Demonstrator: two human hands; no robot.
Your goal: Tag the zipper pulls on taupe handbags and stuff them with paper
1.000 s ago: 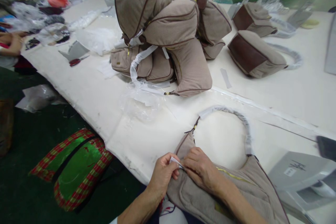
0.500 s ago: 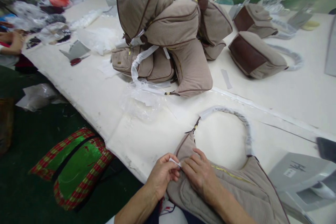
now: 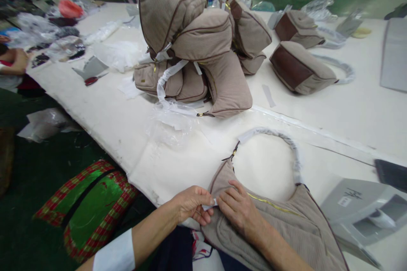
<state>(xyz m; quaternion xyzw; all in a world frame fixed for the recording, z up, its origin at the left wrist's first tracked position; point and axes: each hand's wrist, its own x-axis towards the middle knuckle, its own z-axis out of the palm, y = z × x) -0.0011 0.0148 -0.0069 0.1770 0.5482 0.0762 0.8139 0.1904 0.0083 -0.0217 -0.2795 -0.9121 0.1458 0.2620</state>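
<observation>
A taupe corded handbag [image 3: 267, 224] with a gold zipper and dark piping lies at the table's near edge. Its looped strap [image 3: 294, 152] is wrapped in white material. My left hand [image 3: 193, 205], at the bag's left side, pinches a small white strip [image 3: 210, 205] that looks like paper or tape. My right hand [image 3: 238, 205] rests over the bag's front, its bent fingertips closed at the strip's other end. What lies under those fingertips is hidden.
Beyond the bag, similar bags [image 3: 203, 34] are piled on the white table [image 3: 152, 178]. Two more bags [image 3: 302, 67] lie at the back right. A grey box-like thing [image 3: 359, 203] stands at the right. Scissors [image 3: 91, 80] lie at left; a person's arm [image 3: 19, 61] shows beyond.
My left hand has moved slightly left and down, and more of the white strip shows between the hands. My right hand stays on the bag. The view has shifted a little.
</observation>
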